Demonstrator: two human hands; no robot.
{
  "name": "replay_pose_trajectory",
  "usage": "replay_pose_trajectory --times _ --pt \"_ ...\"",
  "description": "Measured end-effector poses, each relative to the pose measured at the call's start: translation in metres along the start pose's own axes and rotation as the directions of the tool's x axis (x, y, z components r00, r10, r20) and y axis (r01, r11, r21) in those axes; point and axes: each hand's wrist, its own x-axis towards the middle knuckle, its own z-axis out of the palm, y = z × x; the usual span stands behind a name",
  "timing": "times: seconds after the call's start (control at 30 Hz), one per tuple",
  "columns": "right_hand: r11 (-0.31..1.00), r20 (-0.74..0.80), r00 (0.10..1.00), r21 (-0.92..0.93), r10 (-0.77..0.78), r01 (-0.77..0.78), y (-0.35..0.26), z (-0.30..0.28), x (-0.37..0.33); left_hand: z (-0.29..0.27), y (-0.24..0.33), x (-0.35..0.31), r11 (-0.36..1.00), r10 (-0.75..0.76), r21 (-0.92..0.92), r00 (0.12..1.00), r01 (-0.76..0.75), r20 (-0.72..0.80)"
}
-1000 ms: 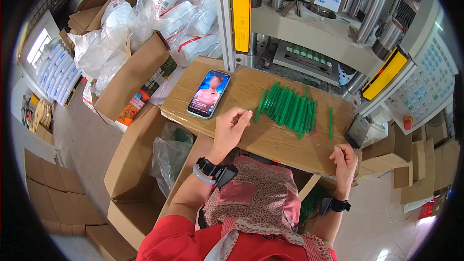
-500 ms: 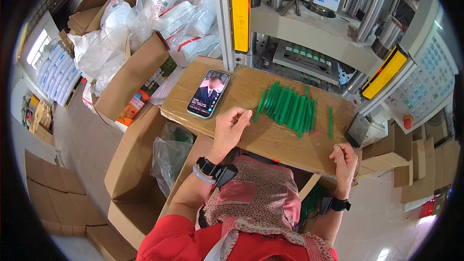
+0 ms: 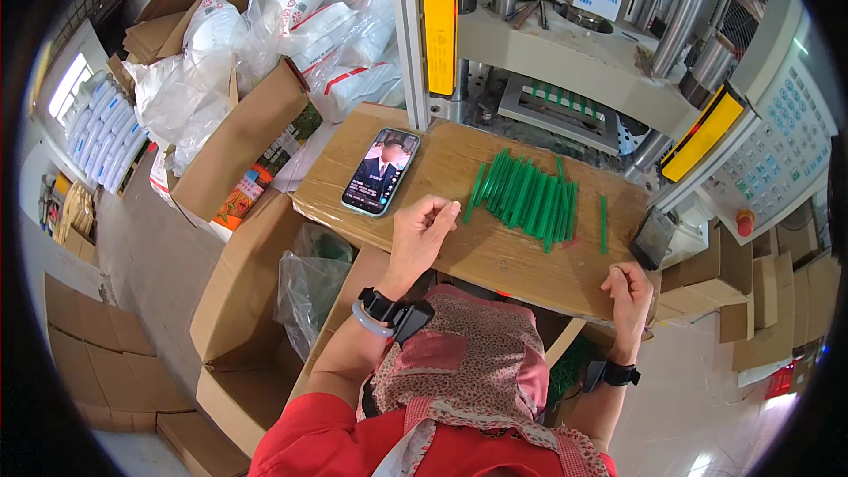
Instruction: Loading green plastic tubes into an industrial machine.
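My left hand (image 3: pixel 424 231) is closed in a loose curl at the front edge of the cardboard-covered table (image 3: pixel 353 146); nothing shows in its fingers. Just right of it lies a pile of green plastic tubes (image 3: pixel 523 199), side by side in a loose fan. One single green tube (image 3: pixel 604 223) lies apart, to the right of the pile. Near the table's right front corner rests my right hand (image 3: pixel 629 293), fingers curled in, with nothing visible in them. A phone (image 3: pixel 382 171) with a lit screen lies beyond my left hand, touched by neither hand.
A press machine stands behind the table, with several green pieces in its frame-shaped mould (image 3: pixel 561 113). Yellow guard bars (image 3: pixel 439 31) flank it, and a button panel (image 3: pixel 777 137) stands at right. An open cardboard box (image 3: pixel 234 309) and white sacks (image 3: pixel 353 26) are at left.
The picture on the phone screen differs slightly. Both hands and the green tubes stay in place.
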Motion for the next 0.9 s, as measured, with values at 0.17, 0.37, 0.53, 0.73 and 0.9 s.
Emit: replay_pose_trajectory --times 0.17,0.37,0.53,0.73,0.9 --pt "1.000 0.002 1.000 0.016 0.000 0.000 0.0002 -0.0001 -0.0003 0.0000 -0.0016 0.0001 1.000 0.003 0.005 1.000 -0.003 0.000" --pt "1.000 0.000 1.000 0.011 -0.005 0.005 -0.0003 0.0005 -0.0001 -0.0001 -0.0021 0.0003 1.000 0.005 -0.006 1.000 -0.005 0.004" --pt "1.000 -0.007 1.000 0.001 -0.002 0.002 -0.0006 0.0008 -0.0002 -0.0002 -0.0017 0.0004 1.000 0.014 -0.008 1.000 -0.014 0.003" --pt "1.000 -0.003 1.000 0.001 0.000 0.000 -0.0025 0.0005 -0.0003 0.0006 -0.0016 0.0003 0.999 0.015 -0.028 1.000 -0.015 -0.002" --pt "1.000 -0.004 1.000 0.005 0.006 -0.006 -0.0021 0.0008 -0.0006 -0.0007 -0.0018 0.0000 1.000 -0.013 -0.016 1.000 0.013 0.010"
